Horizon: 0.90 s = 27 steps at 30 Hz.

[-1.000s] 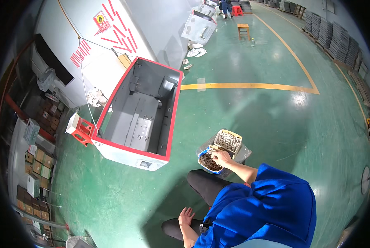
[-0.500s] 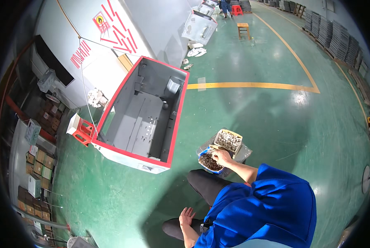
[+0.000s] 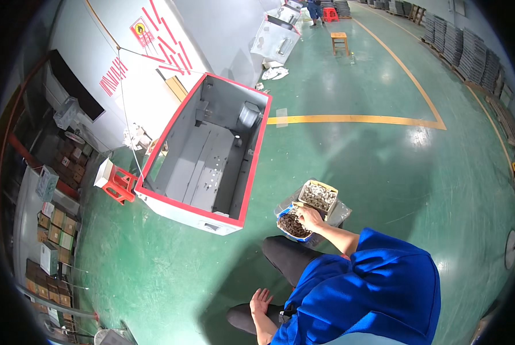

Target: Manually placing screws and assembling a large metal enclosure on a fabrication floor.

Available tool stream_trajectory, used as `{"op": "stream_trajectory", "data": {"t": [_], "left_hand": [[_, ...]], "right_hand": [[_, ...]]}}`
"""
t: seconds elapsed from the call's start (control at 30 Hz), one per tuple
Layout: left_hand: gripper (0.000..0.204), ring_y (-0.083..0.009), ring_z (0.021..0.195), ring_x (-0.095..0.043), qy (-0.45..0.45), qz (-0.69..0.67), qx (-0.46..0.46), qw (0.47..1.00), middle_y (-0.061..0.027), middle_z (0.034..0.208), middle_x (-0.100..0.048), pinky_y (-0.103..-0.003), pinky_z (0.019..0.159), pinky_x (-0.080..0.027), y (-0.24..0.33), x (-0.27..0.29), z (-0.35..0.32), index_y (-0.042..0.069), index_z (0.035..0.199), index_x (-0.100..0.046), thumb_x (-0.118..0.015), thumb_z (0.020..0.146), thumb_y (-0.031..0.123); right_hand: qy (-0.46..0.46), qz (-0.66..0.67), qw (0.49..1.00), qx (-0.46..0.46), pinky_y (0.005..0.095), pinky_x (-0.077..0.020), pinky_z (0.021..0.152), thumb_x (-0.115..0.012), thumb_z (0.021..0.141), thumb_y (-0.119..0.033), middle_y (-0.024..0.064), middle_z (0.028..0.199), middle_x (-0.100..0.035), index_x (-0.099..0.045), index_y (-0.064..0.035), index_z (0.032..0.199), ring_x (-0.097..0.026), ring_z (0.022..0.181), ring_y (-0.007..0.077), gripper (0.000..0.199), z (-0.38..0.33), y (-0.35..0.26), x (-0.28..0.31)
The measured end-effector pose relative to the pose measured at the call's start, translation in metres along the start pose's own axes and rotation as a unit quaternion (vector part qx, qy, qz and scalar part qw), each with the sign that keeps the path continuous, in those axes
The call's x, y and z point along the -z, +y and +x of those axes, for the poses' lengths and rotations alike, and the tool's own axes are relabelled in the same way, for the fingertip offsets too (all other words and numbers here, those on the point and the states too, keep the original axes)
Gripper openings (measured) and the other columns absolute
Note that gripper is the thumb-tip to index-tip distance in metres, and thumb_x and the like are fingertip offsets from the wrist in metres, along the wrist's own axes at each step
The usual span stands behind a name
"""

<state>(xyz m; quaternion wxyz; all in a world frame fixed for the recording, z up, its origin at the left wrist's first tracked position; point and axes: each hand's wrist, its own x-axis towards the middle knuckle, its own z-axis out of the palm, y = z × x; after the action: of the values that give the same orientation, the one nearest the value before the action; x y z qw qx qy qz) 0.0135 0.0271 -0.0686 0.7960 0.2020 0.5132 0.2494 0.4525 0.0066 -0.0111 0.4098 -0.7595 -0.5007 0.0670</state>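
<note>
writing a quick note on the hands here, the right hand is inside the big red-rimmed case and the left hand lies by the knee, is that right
Not quite: the right hand is not inside the big red-rimmed case; the head view shows it over the blue-edged tub of small brownish parts. The left hand does lie by the knee.

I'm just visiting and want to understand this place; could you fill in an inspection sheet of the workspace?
Surface: green floor with yellow lines
Job's things: blue-edged tub of brown parts, beside cream-edged tub of pale parts
Clutter: crumpled white material on the floor
Hands: right hand at the brown parts, grip unclear; left hand open, near the knee
Cables: thin line of unclear kind, reaching the red-rimmed cabinet
Surroundings: wooden stool, stacked boxes, grey stacks
</note>
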Motion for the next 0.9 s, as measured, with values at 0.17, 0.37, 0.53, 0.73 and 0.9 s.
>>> {"op": "stream_trajectory", "data": {"t": [0.17, 0.37, 0.53, 0.73, 0.9], "left_hand": [[0.055, -0.0384, 0.131, -0.036, 0.000, -0.003, -0.002, 1.000, -0.0248, 0.141, -0.036, -0.061, 0.100, -0.035, -0.002, 0.003, 0.002, 0.002, 0.140, -0.029, -0.047, 0.093, 0.023], [0.054, -0.0388, 0.132, -0.034, -0.013, 0.005, 0.000, 1.000, -0.0248, 0.143, -0.034, -0.062, 0.101, -0.034, -0.005, 0.004, 0.007, 0.002, 0.141, -0.027, -0.044, 0.094, 0.024], [0.054, -0.0385, 0.132, -0.034, -0.043, -0.012, -0.005, 0.999, -0.0244, 0.143, -0.035, -0.061, 0.101, -0.034, -0.009, 0.010, 0.009, 0.002, 0.141, -0.026, -0.042, 0.095, 0.026], [0.051, -0.0373, 0.126, -0.042, -0.001, 0.025, -0.004, 1.000, -0.0241, 0.135, -0.043, -0.060, 0.096, -0.039, -0.017, 0.000, 0.024, 0.001, 0.137, -0.034, -0.041, 0.095, 0.030], [0.047, -0.0378, 0.121, -0.047, 0.015, 0.016, -0.004, 1.000, -0.0237, 0.130, -0.049, -0.059, 0.092, -0.042, -0.016, -0.004, 0.027, 0.000, 0.132, -0.040, -0.044, 0.095, 0.028]], "right_hand": [[-0.032, -0.024, 0.999, -0.006, 0.0387, -0.0491, 0.070, -0.064, 0.076, -0.010, 0.0120, 0.084, -0.063, -0.057, -0.0070, 0.081, -0.063, 0.080, 0.0296, 0.009, 0.000, -0.001, -0.001], [-0.021, -0.006, 0.999, -0.023, 0.0389, -0.0487, 0.067, -0.062, 0.078, -0.011, 0.0121, 0.077, -0.062, -0.055, -0.0062, 0.081, -0.063, 0.075, 0.0295, 0.009, -0.003, 0.008, -0.004], [-0.045, 0.060, 0.993, -0.090, 0.0405, -0.0472, 0.060, -0.057, 0.083, -0.012, 0.0130, 0.071, -0.061, -0.049, -0.0056, 0.087, -0.063, 0.068, 0.0291, 0.011, -0.002, 0.008, -0.009], [-0.026, -0.072, 0.996, -0.043, 0.0416, -0.0474, 0.057, -0.060, 0.087, -0.021, 0.0134, 0.067, -0.061, -0.048, -0.0053, 0.093, -0.063, 0.065, 0.0301, 0.020, -0.004, 0.015, -0.008], [-0.028, -0.112, 0.992, -0.043, 0.0439, -0.0472, 0.058, -0.061, 0.087, -0.027, 0.0134, 0.070, -0.063, -0.049, -0.0061, 0.091, -0.063, 0.066, 0.0328, 0.025, 0.000, 0.010, -0.009]]}}
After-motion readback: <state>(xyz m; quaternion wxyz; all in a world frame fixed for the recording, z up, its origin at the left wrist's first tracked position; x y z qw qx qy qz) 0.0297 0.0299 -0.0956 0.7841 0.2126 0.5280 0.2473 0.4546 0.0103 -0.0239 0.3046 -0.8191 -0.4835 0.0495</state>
